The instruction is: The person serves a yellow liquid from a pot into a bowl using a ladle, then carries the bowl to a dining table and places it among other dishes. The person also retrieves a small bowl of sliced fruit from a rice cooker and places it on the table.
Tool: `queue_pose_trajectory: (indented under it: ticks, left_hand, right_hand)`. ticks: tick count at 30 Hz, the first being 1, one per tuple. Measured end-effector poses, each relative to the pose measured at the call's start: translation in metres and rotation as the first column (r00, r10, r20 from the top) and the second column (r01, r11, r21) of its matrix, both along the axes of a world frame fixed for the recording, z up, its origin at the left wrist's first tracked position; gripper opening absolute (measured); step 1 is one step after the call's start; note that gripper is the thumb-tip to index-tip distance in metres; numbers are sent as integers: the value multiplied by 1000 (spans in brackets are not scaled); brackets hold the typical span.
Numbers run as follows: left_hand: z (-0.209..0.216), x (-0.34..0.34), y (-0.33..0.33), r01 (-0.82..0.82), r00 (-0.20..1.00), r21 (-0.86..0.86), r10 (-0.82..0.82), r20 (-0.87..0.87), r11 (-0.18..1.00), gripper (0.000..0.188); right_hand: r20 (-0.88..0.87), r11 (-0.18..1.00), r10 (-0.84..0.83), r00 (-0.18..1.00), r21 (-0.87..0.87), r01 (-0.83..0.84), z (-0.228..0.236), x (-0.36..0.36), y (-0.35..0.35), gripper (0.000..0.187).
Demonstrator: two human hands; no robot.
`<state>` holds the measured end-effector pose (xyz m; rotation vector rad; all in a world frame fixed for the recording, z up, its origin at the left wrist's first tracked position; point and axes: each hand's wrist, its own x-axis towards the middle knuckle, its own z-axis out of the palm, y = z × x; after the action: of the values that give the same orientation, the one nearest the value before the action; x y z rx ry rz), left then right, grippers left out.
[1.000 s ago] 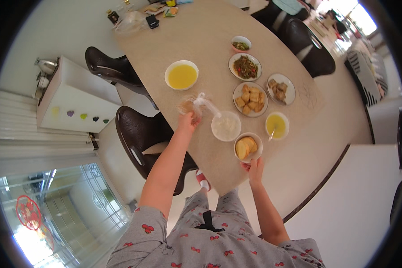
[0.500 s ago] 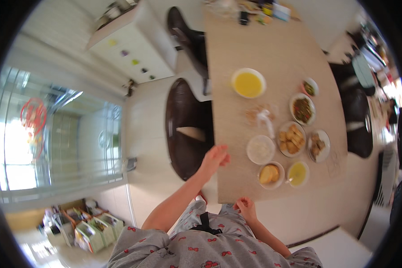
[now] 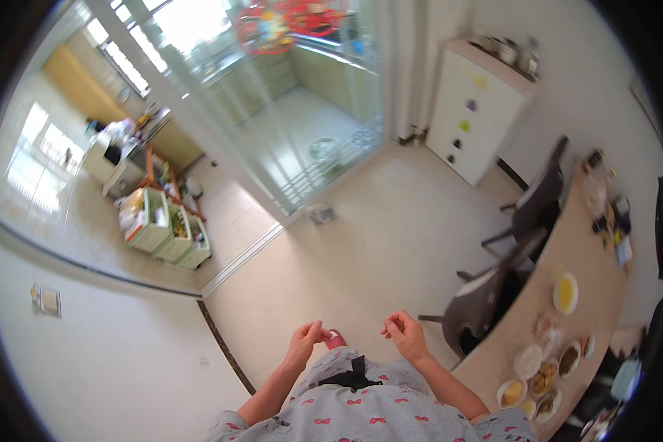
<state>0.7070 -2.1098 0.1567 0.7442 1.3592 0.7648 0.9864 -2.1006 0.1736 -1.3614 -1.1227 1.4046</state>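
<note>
Both hands hang in front of my body above the pale tiled floor [image 3: 346,258], touching nothing. My left hand [image 3: 306,344] has its fingers loosely curled in toward the thumb, and nothing shows in it. Level with it, my right hand [image 3: 407,336] is also loosely closed, with no object visible. A red shoe [image 3: 335,339] peeks out between them. Nearest to the right hand is a dark brown chair [image 3: 473,309], tucked against the dining table [image 3: 519,328]. On that table stand a bowl of yellow liquid [image 3: 566,293], a pale bowl [image 3: 528,362] and a plate of golden pieces [image 3: 544,378].
Ahead is a sliding glass door [image 3: 265,125], with a doorway to its left. Green-and-white storage bins [image 3: 155,228] stand through it. A white cabinet [image 3: 471,110] and a second chair [image 3: 534,199] are ahead to the right. A white wall [image 3: 118,361] runs along my left.
My view has swung left, away from the table, which now lies at the right edge. The left hand has drawn back from beside the table's edge; both hands now hang over the floor.
</note>
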Motion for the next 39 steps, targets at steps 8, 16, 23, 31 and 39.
queue_pose_trajectory:
  ticks: [8,16,23,31,39]
  left_hand:
    - [23,-217,19,-502,862,164,506,18,849,25]
    - [51,-325,101,-654,756,201,621,207,730,29]
    - [65,-436,204,-696,718,260,657,229,669,26]
    - [99,-568,286,-861,493,263,841,224,435,23]
    - [59,-684,402,-930,366,152,886,285,335,21]
  right_hand:
    - [235,943,252,939,159,-293,23,-224,126,15]
    - [251,848,365,897,307,-431,76,-369,233,21]
    - [171,777,362,917,488,-398,106,-495,384,21]
    - [29,593,496,868,719,-363,164,-700,541,5]
    - [-76,532,607,791,778,-334,196,-875,676,12]
